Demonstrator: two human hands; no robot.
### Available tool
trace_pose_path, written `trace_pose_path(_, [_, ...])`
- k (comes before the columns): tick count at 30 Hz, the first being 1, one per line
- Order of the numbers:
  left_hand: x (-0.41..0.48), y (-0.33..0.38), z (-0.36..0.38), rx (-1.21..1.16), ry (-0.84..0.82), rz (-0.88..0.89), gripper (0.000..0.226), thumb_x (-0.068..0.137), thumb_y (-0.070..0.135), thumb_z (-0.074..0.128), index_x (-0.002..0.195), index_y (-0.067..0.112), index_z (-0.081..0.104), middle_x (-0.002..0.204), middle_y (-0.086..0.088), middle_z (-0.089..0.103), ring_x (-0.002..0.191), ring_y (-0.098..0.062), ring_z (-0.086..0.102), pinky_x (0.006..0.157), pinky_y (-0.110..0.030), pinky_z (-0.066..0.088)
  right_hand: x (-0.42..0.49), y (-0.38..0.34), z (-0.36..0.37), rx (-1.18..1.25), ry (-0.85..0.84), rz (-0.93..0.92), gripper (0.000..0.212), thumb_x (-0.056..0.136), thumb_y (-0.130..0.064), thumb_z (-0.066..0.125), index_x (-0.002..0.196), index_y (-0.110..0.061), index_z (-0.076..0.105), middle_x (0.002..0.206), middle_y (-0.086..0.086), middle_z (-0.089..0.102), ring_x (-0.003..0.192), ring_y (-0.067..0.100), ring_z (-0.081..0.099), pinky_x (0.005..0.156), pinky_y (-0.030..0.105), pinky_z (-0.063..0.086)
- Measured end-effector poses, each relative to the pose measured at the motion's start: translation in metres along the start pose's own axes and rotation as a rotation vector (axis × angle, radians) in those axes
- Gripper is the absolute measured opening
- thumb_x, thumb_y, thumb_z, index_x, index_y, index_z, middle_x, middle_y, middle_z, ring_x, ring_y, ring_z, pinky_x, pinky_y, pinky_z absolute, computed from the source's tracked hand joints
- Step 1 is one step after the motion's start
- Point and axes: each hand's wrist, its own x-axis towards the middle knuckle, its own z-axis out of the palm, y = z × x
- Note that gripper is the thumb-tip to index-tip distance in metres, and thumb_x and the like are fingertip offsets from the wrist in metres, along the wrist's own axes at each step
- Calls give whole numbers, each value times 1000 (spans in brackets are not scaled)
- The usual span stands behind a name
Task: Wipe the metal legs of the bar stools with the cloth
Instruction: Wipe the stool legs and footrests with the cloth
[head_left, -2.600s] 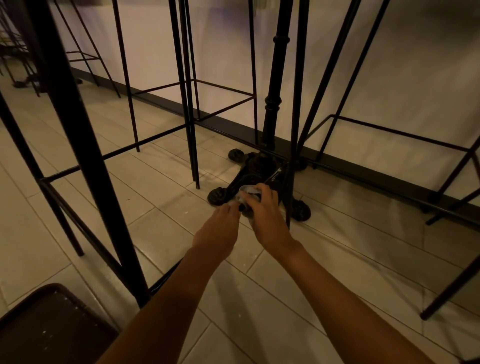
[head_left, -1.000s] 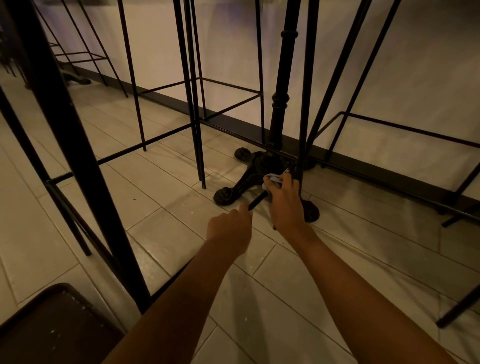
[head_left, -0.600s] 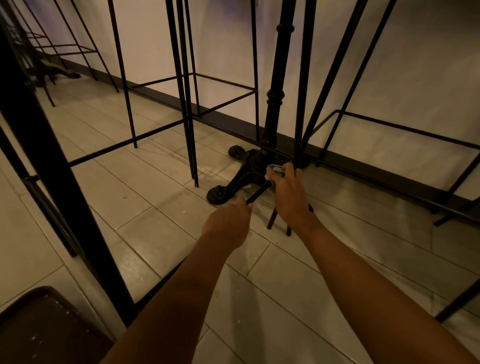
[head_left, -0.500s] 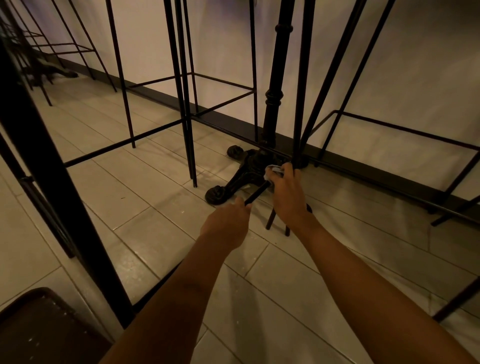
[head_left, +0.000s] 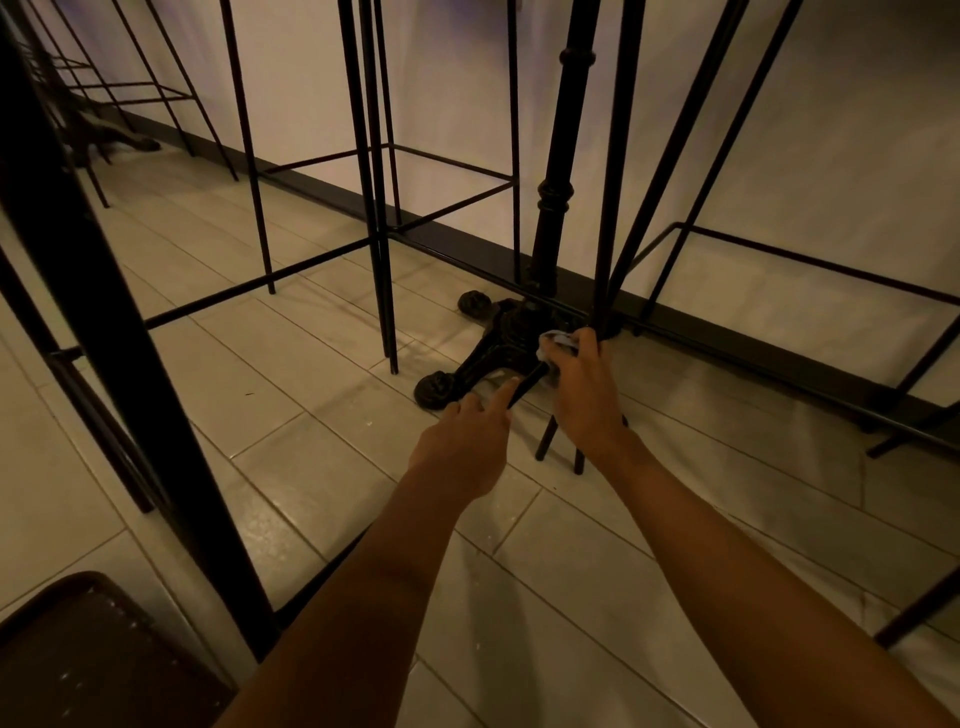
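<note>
The pale cloth (head_left: 557, 343) sat bunched in the right hand (head_left: 584, 400), whose fingers curled over it and held it against a thin black stool leg (head_left: 605, 218) low down, a little above the leg's foot on the floor tiles (head_left: 311, 467). That leg ran nearly upright, leaning slightly to the right as it climbed out of sight. Most of its length lay above and beyond the hand, so I judged the next stroke would have to travel upward along it.

The left hand (head_left: 462, 447) was just to the near left, with its forefinger stretched along a low crossbar (head_left: 530, 379) that slanted away from the leg. I couldn't tell whether its other fingers gripped the bar.

The cast-iron table base (head_left: 488, 353) crouched just left of the cloth. More stool frames (head_left: 374, 208) stood to the left and right along the wall.
</note>
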Motion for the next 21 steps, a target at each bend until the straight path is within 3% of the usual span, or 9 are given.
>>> trace_pose_path(3, [1,-1,1,-5,1,4,53,101,27,24,147,32,-2,142,-16,34,126,-30,37,98,-45,40,-6,-1,2,-50,16,-94,47,85,0,60,130,-9,51,132,19,41,115,37,41,92,40,48])
trace_pose_path(6, [1,-1,2,-13,8,8,51,102,28,22,147,31,-2,142,-15,34,127,-30,37,98,-44,40,3,3,-2,-248,1,-183,52,77,-4,71,126,-8,55,129,17,46,111,36,45,92,39,45])
trace_pose_path(9, [0,-2,1,-7,7,7,53,101,27,24,147,31,-2,142,-15,34,127,-30,37,98,-44,40,13,6,-9,-427,-28,-221,52,85,-13,63,134,-10,44,134,13,41,116,30,42,97,35,38])
trace_pose_path(12, [0,-2,1,0,12,17,54,101,26,25,147,32,-3,140,-16,35,125,-30,38,96,-44,41,23,12,-14,-442,-64,-155,58,91,-16,56,142,-15,29,141,14,29,123,30,34,100,35,36])
trace_pose_path(16, [0,-3,2,-12,12,20,55,101,26,27,147,31,-3,140,-16,35,125,-31,39,97,-44,41,31,17,-13,-360,-136,0,62,91,-23,56,144,-15,25,144,21,23,127,37,29,104,41,34])
trace_pose_path(21, [1,-2,1,-5,0,12,58,100,24,30,147,31,-3,140,-16,34,126,-31,38,98,-44,41,31,10,-6,-183,-123,112,60,88,-10,57,141,-10,29,140,24,24,123,41,33,101,43,36])
